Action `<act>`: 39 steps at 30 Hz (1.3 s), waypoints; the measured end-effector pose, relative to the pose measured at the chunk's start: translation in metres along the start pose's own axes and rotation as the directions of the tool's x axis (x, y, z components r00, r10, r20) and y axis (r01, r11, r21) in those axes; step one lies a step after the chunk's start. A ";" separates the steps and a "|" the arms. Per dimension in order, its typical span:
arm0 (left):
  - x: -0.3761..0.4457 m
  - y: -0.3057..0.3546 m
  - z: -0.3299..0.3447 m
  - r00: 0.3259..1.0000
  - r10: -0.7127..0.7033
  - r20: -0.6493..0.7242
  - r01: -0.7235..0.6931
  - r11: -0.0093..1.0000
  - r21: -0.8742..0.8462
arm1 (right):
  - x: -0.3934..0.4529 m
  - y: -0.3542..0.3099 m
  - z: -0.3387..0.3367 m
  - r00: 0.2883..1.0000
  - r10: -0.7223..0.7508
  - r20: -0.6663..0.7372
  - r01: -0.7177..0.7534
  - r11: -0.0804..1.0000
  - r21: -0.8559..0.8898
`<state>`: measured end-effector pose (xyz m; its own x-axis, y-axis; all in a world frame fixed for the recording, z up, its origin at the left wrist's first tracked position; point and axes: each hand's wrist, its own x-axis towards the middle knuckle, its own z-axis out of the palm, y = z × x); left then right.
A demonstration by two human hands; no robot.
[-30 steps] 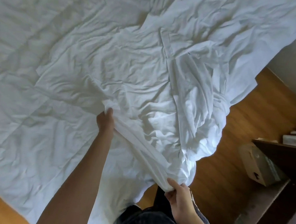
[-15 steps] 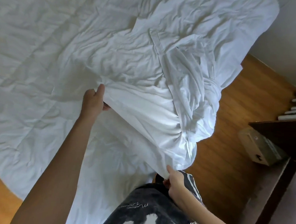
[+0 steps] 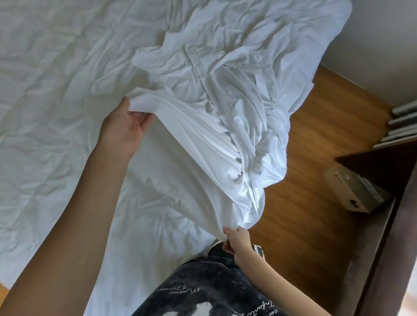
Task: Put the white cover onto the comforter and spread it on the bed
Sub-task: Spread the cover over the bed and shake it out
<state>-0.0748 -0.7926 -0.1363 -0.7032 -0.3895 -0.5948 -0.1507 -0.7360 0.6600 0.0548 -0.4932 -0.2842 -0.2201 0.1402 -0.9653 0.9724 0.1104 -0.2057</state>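
Observation:
The white cover (image 3: 206,90) lies bunched and wrinkled over the right half of the bed, with part of it hanging over the bed's right edge. Under it the white quilted comforter (image 3: 42,81) spreads flat to the left. My left hand (image 3: 124,127) holds the cover's edge lifted above the comforter, thumb on top and fingers under the cloth. My right hand (image 3: 237,239) pinches a gathered corner of the cover near my waist. The cloth stretches taut between the two hands.
A wooden floor (image 3: 323,164) runs along the bed's right side. A cardboard box (image 3: 355,189) sits under a dark wooden desk (image 3: 383,162) at the right. Grey slats (image 3: 412,115) lean by the white wall (image 3: 390,41).
My left hand has raised the cover's edge off the comforter and moved it up and left, opening a gap beneath. My right hand keeps its pinch near my body.

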 end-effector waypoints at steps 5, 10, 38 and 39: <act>0.003 0.011 0.049 0.989 0.069 0.132 -0.082 0.992 0.095 | 0.005 0.003 0.003 0.999 0.030 -0.020 -0.032 0.995 -0.090; 0.020 0.013 0.032 0.996 0.079 0.036 -0.082 0.992 0.098 | 0.006 0.003 0.005 0.995 -0.090 0.033 0.095 0.974 -0.207; -0.020 -0.030 -0.090 0.962 0.192 -0.193 -0.121 0.937 0.326 | -0.043 -0.101 0.159 0.831 0.043 0.555 -0.439 0.663 0.606; -0.021 -0.031 -0.090 0.961 0.193 -0.198 -0.114 0.929 0.352 | -0.047 -0.104 0.161 0.789 0.033 0.613 -0.489 0.637 0.596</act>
<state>0.0075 -0.8113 -0.1853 -0.5676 -0.6259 -0.5349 -0.3041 -0.4444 0.8426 -0.0230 -0.6701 -0.2430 -0.0941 -0.4892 -0.8671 0.7735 -0.5842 0.2457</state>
